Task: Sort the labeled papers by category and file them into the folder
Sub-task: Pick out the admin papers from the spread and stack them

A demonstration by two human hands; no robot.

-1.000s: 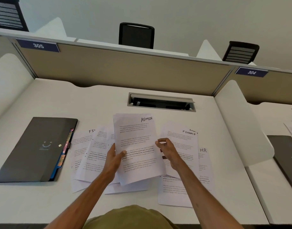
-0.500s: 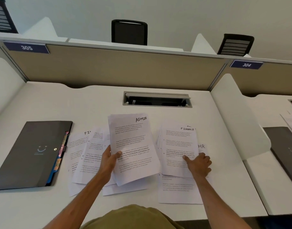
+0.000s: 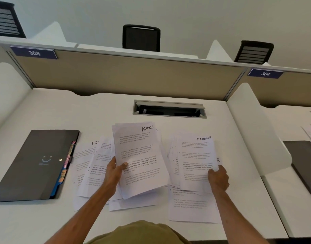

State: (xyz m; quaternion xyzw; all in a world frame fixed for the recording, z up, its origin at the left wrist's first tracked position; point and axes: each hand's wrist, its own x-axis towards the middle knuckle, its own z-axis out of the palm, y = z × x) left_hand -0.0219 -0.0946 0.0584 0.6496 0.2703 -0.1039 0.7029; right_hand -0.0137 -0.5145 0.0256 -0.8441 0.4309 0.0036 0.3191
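The left hand (image 3: 114, 170) grips the ADMIN stack (image 3: 139, 159) above the worktop (image 3: 98, 110); the right hand (image 3: 219, 178) pinches the FINANCE sheet (image 3: 197, 155), seemingly lifted off loose papers (image 3: 191, 206); the closed folder (image 3: 36, 164) lies left.

This is an office: desks split by a divider wall (image 3: 116, 76), number sign 305 (image 3: 34, 53), black chairs (image 3: 141, 38).

A single wide-angle camera worn on the person's head looks forward and steeply down at the desk (image 3: 45, 110), close over it. Both forearms enter from the bottom edge; the partition (image 3: 126, 78) crosses the upper frame.
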